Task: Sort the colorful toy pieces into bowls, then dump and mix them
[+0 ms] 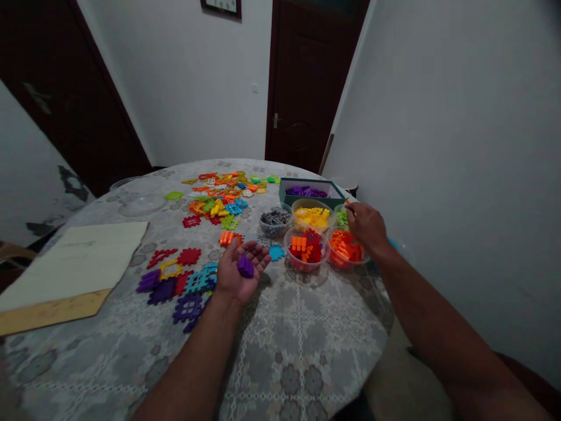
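Note:
My left hand [242,275] lies palm up over the table's middle, fingers loosely curled around a ribbed purple plastic building piece [246,266] on the palm. My right hand [367,227] is closed in a pinch above the bowls on the right. A small bit of orange plastic [347,202] shows at its fingertips; its shape is mostly hidden. Below that hand are a clear bowl of orange pieces [346,247] and, partly covered, a bowl with green pieces [341,217]. A bowl of red and orange pieces [307,250] stands between my hands.
Bowls of yellow pieces [312,217] and grey pieces [275,218] stand behind, near a green box [287,197] with purple pieces. Mixed pieces [221,202] spread across the far table. More pieces [190,256] lie left of my left hand, beside a paper-covered board [74,257].

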Available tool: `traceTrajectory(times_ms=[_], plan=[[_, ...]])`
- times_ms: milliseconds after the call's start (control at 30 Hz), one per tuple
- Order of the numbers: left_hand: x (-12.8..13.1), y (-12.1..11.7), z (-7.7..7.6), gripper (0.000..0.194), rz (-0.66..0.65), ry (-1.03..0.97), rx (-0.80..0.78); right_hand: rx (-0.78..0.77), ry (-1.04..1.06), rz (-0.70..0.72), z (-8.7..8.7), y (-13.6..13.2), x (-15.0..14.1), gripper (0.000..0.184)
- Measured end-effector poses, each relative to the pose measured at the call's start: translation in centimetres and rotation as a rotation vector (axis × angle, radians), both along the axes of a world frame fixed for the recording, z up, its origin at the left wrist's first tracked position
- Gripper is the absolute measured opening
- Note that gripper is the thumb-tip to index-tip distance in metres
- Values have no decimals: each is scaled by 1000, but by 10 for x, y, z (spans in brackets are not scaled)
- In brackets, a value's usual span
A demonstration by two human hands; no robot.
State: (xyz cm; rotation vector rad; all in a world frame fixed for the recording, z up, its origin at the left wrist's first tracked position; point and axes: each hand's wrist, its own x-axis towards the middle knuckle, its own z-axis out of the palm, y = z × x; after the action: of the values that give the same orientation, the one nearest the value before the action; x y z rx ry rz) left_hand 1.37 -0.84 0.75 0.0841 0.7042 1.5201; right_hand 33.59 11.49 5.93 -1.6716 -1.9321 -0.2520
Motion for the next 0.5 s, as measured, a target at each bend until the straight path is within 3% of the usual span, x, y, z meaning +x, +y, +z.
traceTrajectory(times_ms=[100,233,333,500], plan=[[2,-1,-1,39,-14,-28,27,-66,133,390,-4,-43,-47,26],[3,-2,-3,47,-47,-33,84,-276,279,797,-14,-104,-112,30],[5,-3,-5,48,-83,-9,124,-291,335,911,-31,-126,-149,44],[9,-4,-7,47,-135,87,135,-282,311,906,-53,-122,-173,64]])
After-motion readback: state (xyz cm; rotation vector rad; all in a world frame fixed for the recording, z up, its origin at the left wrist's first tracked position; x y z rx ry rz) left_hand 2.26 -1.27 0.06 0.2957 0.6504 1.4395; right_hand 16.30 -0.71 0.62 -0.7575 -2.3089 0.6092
